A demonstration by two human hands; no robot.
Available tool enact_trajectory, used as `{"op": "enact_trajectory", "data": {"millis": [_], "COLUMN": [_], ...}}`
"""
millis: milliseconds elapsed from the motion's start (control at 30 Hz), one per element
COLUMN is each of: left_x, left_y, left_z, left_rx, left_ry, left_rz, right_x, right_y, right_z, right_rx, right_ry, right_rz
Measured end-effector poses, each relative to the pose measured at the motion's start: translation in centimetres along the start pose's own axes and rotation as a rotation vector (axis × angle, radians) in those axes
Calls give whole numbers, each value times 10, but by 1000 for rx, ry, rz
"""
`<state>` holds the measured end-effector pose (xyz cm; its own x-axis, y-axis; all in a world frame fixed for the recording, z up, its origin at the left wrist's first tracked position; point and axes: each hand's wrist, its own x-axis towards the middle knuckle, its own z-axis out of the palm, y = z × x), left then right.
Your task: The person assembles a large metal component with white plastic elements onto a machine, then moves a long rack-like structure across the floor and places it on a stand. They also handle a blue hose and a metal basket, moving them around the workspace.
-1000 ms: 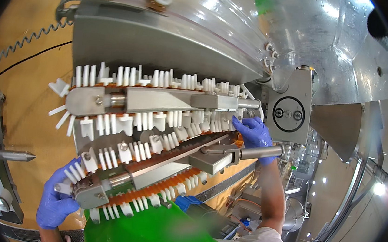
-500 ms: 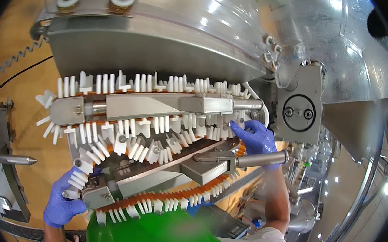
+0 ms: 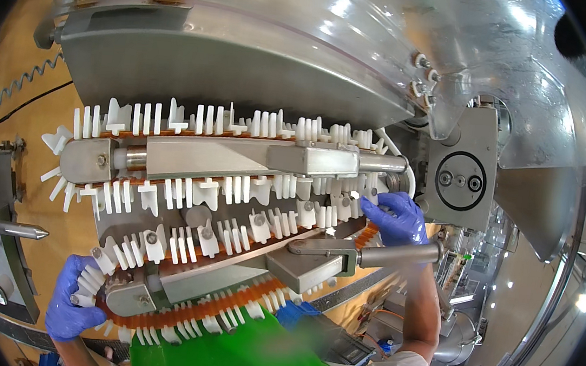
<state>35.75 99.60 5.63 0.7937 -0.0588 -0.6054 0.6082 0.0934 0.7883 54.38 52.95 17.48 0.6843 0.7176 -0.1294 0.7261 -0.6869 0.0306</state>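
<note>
Two narrow metal conveyor arms with brown belts and upright white cleats lie one in front of the other. My left hand (image 3: 70, 303), in a blue glove, curls round the left end of the near cleated belt (image 3: 214, 307), gripping its white cleats beside the rounded metal end piece (image 3: 132, 299). At the belt's right end, my right hand (image 3: 402, 220), also blue-gloved, has its fingertips on the white cleats; its far fingers are bent and partly hidden. The far conveyor arm (image 3: 203, 160) carries its own cleated belt (image 3: 200, 119), just beyond my hands.
A clear guard (image 3: 289, 6) over a grey metal housing (image 3: 233, 75) stands above the far belt. A grey box with a round plate (image 3: 459, 178) is at right. A metal rod (image 3: 399, 255) juts from the near arm. A pointed metal pin (image 3: 24, 230) sits far left.
The near belt's upper run, sagging and bunched at left before, now lies straighter along its arm. My left hand has shifted slightly left and the near belt's lower run has moved.
</note>
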Motion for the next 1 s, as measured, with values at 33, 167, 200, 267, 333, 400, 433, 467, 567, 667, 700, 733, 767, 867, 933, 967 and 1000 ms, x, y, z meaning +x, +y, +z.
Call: {"op": "enact_trajectory", "data": {"millis": [33, 167, 200, 267, 333, 400, 433, 467, 567, 667, 700, 733, 767, 867, 933, 967, 1000], "left_x": [-2, -10, -11, -11, -11, -11, -10, -11, -16, -19, -18, -18, -17, -17, -16, -16, -15], "left_y": [2, 10, 11, 10, 7, 4, 4, 4, 8, 13, 16, 18, 20, 28, 31, 32, 32], "left_z": [-2, -8, -8, -8, -7, -6, -5, -5, -1, 5, 7, 8, 8, 8, 8, 8, 10], "left_rx": [-51, -172, -156, -105, 26, 98, 117, 20, 93, 119, 121, 121, 110, 156, 153, 198, 196], "left_ry": [9, -7, 6, 39, 53, 2, -30, -66, -72, -1, -2, -3, 29, 83, 13, -2, 6], "left_rz": [3, 56, 35, -7, 45, 27, 12, 29, 31, -12, 9, 29, 23, 21, 30, 18, 11], "right_x": [2, 4, 2, -6, -17, -24, -26, -25, -17, -5, -2, 1, 3, 2, -5, -11, -17], "right_y": [1, 4, 1, -8, -18, -21, -20, -17, -10, -3, 0, 2, 7, 16, 17, 15, 11], "right_z": [1, 1, 3, 9, 18, 25, 27, 28, 18, -6, -15, -20, -25, -20, -6, 0, 7], "right_rx": [75, 204, 219, 273, 290, 471, 426, 382, 911, 937, 577, 366, 255, 53, 45, 118, 176], "right_ry": [28, -28, 23, 42, 140, 224, 170, 120, 109, -25, -62, -29, -48, 3, 2, 61, 38], "right_rz": [16, 86, 124, 314, 363, 330, 359, 310, 758, 834, 630, 443, 306, 9, 51, 60, 149]}}
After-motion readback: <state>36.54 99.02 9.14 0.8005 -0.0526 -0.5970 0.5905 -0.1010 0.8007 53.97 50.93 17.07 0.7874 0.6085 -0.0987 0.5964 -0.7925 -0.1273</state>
